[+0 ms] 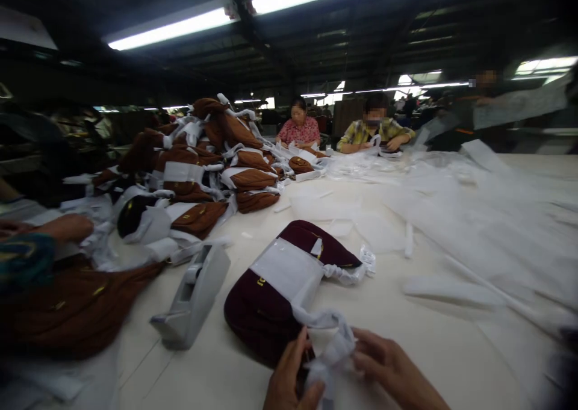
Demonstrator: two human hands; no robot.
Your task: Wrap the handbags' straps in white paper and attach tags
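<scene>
A dark maroon bag [262, 307] lies on the pale table, with a white wrap [289, 268] around its middle. White wrapping [336, 338] covers its strap and loops out at the near side. My left hand [293, 374] is at the bag's near edge, its fingers curled round the lower part of the wrapped strap. To the right, my right hand [388, 362] pinches the strap's wrapping with thumb and fingers. A grey tape dispenser [198, 295] stands to the left of the bag.
Brown bags with white wrapping [248, 178] are heaped at the back left. Another person's hand [67, 229] and sleeve are at the left edge, over a brown bag [81, 307]. Thin white sheets [497, 217] spread over the right side. Several people are beyond the table.
</scene>
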